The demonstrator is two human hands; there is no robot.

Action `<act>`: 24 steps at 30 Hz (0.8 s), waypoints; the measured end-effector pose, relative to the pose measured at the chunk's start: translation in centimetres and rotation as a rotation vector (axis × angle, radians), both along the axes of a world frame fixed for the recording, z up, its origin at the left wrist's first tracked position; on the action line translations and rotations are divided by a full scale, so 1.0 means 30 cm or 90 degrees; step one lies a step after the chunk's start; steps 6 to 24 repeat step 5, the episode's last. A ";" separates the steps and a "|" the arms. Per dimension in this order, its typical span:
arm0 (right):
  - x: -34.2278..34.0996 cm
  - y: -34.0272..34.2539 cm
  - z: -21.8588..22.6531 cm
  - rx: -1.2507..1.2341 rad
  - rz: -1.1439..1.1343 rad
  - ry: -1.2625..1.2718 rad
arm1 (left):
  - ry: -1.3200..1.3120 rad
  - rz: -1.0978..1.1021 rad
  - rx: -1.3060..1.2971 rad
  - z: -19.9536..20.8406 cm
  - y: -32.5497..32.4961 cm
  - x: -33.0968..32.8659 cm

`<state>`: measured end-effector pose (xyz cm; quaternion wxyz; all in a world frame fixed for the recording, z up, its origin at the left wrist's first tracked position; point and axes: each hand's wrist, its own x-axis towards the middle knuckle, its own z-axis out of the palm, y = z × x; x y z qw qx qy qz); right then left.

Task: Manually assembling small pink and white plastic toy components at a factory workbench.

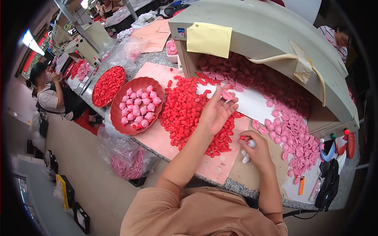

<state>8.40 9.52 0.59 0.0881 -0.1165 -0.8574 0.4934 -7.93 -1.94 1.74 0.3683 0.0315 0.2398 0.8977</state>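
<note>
My left hand (217, 112) is raised over the heap of small red pieces (179, 108), palm turned up. Between its thumb and fingers is a small pink shell-like piece (227, 95). Lower and to the right, my right hand (258, 148) pinches a small red piece (241, 138) at its fingertips. A small whitish bottle-like object (251, 144) is tucked in the same hand, its lower end pointing at the brown board; its kind is unclear. Right of that hand lies a pile of pink shell-like pieces (303, 147) with several round pink ones.
A red bowl (115, 114) holds round pink pieces, beside another red bowl (94, 103) full of red pieces. A grey hooded box (256, 23) arches over the far side. An orange lighter (301, 185) and a black pouch (330, 185) lie right. A co-worker (51, 92) sits left.
</note>
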 end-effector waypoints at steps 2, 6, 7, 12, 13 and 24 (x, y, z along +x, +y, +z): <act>0.005 0.017 -0.011 -0.096 -0.078 0.056 | 0.016 -0.098 -0.003 -0.043 0.017 0.015; 0.009 0.072 -0.034 -0.172 -0.197 0.175 | 0.033 -0.325 0.037 -0.130 0.076 0.063; 0.009 0.072 -0.034 -0.172 -0.197 0.175 | 0.033 -0.325 0.037 -0.130 0.076 0.063; 0.009 0.072 -0.034 -0.172 -0.197 0.175 | 0.033 -0.325 0.037 -0.130 0.076 0.063; 0.009 0.072 -0.034 -0.172 -0.197 0.175 | 0.033 -0.325 0.037 -0.130 0.076 0.063; 0.009 0.072 -0.034 -0.172 -0.197 0.175 | 0.033 -0.325 0.037 -0.130 0.076 0.063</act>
